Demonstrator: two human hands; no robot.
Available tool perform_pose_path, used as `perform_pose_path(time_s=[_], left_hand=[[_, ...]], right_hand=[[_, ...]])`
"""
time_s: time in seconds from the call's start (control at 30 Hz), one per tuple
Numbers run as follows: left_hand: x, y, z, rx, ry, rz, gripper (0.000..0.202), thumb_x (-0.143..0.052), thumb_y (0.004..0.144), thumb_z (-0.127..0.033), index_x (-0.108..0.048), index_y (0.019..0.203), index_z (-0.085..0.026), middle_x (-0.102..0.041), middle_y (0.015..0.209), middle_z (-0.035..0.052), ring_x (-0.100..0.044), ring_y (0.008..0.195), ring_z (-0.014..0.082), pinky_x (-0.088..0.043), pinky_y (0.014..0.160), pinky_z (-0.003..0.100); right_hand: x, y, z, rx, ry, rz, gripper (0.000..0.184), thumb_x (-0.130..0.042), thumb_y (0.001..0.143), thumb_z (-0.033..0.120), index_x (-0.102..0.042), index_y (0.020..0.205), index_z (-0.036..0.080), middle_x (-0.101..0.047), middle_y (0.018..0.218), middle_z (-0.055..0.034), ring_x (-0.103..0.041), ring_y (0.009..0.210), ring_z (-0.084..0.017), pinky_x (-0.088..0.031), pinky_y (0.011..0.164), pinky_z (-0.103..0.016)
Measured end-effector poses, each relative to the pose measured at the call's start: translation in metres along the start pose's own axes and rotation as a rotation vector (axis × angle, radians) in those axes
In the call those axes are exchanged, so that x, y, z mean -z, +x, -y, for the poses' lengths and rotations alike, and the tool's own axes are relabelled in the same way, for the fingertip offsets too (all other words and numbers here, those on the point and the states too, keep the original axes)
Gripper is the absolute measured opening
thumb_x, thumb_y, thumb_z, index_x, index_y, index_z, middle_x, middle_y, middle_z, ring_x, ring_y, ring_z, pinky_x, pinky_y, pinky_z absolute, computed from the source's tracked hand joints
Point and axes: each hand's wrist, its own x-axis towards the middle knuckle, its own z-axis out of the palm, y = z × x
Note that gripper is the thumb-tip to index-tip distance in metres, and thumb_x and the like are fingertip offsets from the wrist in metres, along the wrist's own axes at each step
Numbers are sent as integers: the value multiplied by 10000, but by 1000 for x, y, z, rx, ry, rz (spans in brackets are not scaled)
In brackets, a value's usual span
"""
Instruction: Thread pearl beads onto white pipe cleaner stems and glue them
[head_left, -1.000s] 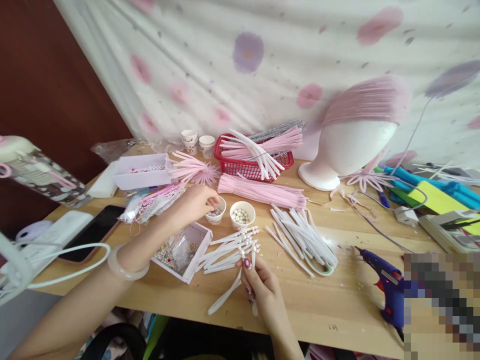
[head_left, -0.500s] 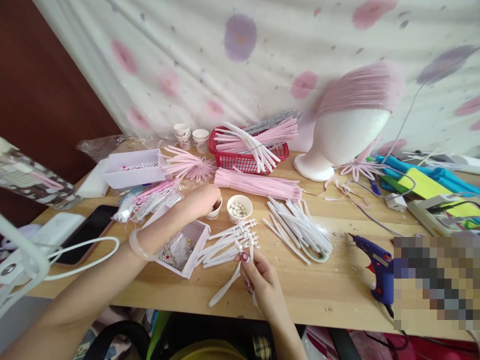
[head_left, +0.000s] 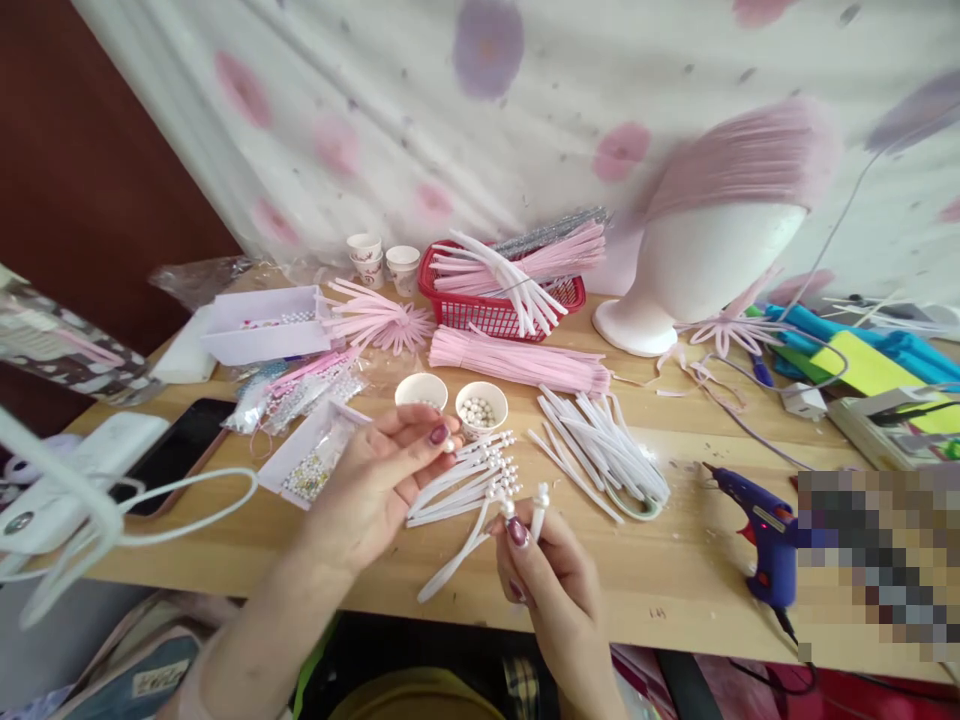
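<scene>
My left hand (head_left: 382, 480) is raised over the wooden table (head_left: 675, 590), palm up, thumb and forefinger pinched on a small white bead (head_left: 448, 444). My right hand (head_left: 551, 565) is closed on a folded white pipe cleaner (head_left: 480, 540) whose bead-tipped ends stick up. Between the hands lies a pile of white bead-tipped pipe cleaners (head_left: 469, 480). Just beyond stand two small white cups, one with beads (head_left: 481, 405) and one (head_left: 421, 390) to its left.
A blue glue gun (head_left: 757, 535) lies at the right. Loose white pipe cleaners (head_left: 600, 455), a pink bundle (head_left: 525, 365), a red basket (head_left: 499, 300) and a foam head (head_left: 701, 275) stand behind. Bead trays (head_left: 307, 460), a phone (head_left: 180, 455) and a white cable (head_left: 135, 530) lie left.
My left hand has come back from the left cup toward me, now pinching a bead. My right hand has lifted the white pipe cleaner slightly. The camera has shifted a little.
</scene>
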Motion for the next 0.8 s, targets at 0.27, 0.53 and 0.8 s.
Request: perform_pose_path(time_s=[0.27, 0.53, 0.8], left_hand=[[-13, -24, 36, 312, -415, 18, 293, -971, 607, -61, -786, 817, -146, -820, 820, -4, -790, 707, 134, -688, 733, 222], [-17, -30, 29, 374, -493, -106, 255, -682, 840, 98, -760, 756, -130, -791, 720, 15, -807, 697, 140, -681, 750, 201], [-23, -27, 27, 451, -547, -257, 477, -377, 966, 121, -719, 734, -118, -754, 700, 24, -790, 674, 103, -683, 771, 215]], right_hand=[[-20, -10, 12, 46, -48, 38, 336, -554, 1074, 418, -562, 803, 221, -445, 616, 64, -365, 524, -110, -321, 512, -256], [-20, -7, 17, 163, -237, 3, 418, -527, 1075, 404, -526, 699, 222, -492, 648, 28, -436, 588, -139, -368, 577, -284], [-21, -3, 16, 154, -240, 18, 382, -531, 1069, 382, -531, 721, 224, -492, 655, 30, -426, 591, -141, -369, 585, -287]])
